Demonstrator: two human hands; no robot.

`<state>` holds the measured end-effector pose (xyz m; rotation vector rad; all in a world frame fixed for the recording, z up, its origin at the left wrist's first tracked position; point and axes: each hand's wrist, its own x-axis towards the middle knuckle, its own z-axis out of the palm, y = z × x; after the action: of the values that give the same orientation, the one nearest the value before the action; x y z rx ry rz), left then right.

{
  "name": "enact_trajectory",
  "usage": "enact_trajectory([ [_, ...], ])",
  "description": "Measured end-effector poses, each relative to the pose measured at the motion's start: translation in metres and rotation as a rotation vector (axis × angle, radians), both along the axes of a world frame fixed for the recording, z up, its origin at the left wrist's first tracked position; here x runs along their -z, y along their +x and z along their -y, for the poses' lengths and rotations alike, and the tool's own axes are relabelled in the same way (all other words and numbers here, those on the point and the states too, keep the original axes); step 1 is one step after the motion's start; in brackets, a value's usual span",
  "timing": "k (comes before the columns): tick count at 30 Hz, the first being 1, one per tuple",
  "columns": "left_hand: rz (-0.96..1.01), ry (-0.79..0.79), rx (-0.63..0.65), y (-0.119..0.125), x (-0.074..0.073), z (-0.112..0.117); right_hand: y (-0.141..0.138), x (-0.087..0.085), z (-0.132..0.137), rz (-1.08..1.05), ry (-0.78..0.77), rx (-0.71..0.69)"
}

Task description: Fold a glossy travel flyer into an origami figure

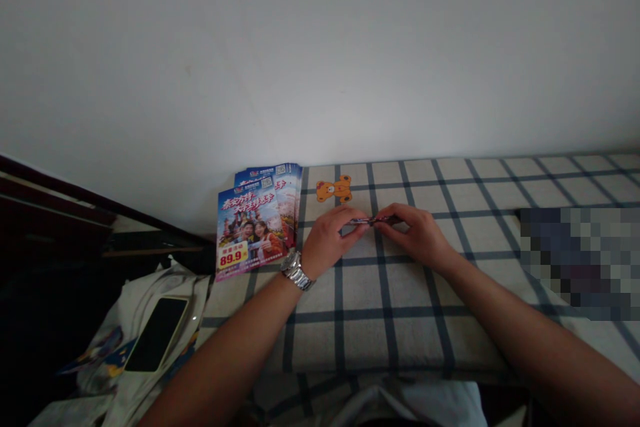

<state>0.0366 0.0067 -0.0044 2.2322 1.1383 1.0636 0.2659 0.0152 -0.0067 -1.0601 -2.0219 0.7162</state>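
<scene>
Both hands meet over the checked cloth, pinching a small, thin piece of folded printed paper [371, 221] that shows dark and reddish colours edge-on. My left hand [326, 239], with a silver watch [298, 271] at the wrist, has its thumb and fingers closed on the paper's left end. From the other side my right hand [417, 235] grips the right end, its fingertips almost touching the left ones. Much of the paper is hidden by the fingers. Just beyond the hands lies an orange bear cutout [334, 189]. Printed flyers [250, 223] are stacked left of my left hand.
The checked cloth [410, 317] covers the surface up to the white wall [350, 53]. A phone [157, 333] rests on a pale bag [115, 320] at the lower left. On the right lies a dark, pixelated item [583, 260].
</scene>
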Motion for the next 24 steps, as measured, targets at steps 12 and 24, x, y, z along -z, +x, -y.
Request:
enact_trajectory([
  [12, -0.011, -0.028, -0.007, -0.0016, -0.0012, 0.0003, -0.0023, -0.0023, 0.0019, 0.005, -0.014, -0.008],
  [24, 0.003, 0.019, 0.0, -0.0019, 0.0013, -0.0016, -0.0023, -0.0101, 0.0034, -0.028, -0.06, -0.057],
])
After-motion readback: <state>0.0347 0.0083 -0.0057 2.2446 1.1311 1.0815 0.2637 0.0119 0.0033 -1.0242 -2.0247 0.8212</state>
